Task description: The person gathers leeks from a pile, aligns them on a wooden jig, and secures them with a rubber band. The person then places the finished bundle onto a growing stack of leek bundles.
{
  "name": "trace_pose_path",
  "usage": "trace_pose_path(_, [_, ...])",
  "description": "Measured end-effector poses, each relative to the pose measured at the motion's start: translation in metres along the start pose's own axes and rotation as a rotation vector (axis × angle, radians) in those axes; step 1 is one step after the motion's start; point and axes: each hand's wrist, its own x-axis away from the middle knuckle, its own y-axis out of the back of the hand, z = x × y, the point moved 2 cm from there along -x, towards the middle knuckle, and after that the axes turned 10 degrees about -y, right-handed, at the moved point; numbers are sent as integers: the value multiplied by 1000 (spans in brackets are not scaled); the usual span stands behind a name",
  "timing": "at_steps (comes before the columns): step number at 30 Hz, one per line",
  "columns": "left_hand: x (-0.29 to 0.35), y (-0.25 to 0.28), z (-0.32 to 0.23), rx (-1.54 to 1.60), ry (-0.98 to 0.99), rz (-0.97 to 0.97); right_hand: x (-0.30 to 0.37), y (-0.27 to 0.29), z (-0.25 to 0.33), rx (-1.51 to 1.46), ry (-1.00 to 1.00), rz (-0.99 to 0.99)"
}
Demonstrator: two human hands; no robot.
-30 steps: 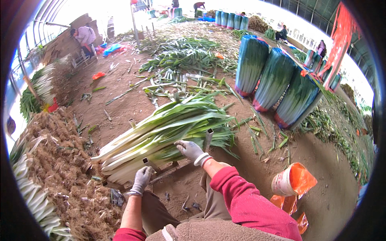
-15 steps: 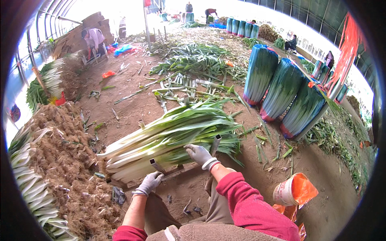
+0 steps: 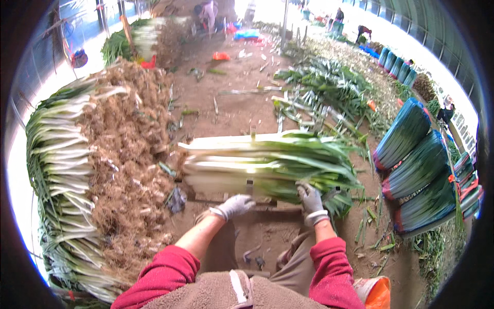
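Note:
A thick bundle of leeks (image 3: pixel 231 166) lies across a low metal rack (image 3: pixel 267 207) in front of me, white root ends left, green leaves right. My left hand (image 3: pixel 234 206), in a grey-white glove, is at the rack's near edge by a short upright post (image 3: pixel 250 186). Its fingers stretch to the right, apparently holding nothing. My right hand (image 3: pixel 310 198), gloved too, is at the near side of the green leaves, fingertips down against them beside another post (image 3: pixel 330 193). Whether those fingers grip a leaf cannot be made out.
A long pile of leeks (image 3: pixel 64 170) with brown roots (image 3: pixel 128 195) lies at my left. Wrapped leek bundles (image 3: pixel 419 170) stand at the right. Loose leaves (image 3: pixel 329 85) litter the soil ahead. A bucket with an orange lining (image 3: pixel 378 292) is at lower right. People work farther back.
My view has swung left, so the scene sits farther right and more of the root pile shows. Both hands remain by the rack; the right one now touches the leaves.

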Motion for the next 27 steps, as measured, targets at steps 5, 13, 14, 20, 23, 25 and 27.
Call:
trace_pose_path(5, [1,-1,4,11,36,-34,-2,0,-8,-6,28,-21])
trace_pose_path(13, [-1,1,-1,69,10,1,1,0,2,12,-19,27])
trace_pose_path(14, [-1,2,-2,40,8,3,1,0,4,16,-73,49])
trace_pose_path(20, [2,8,0,105,-21,4,4,-2,13,24,-45,12])
trace_pose_path(23, [3,10,0,113,-45,4,5,-2,13,34,1,-9])
trace_pose_path(25, [2,10,0,113,-35,3,5,-1,11,35,-19,13])
trace_pose_path(27, [2,9,0,178,103,45,5,0,11,10,0,3])
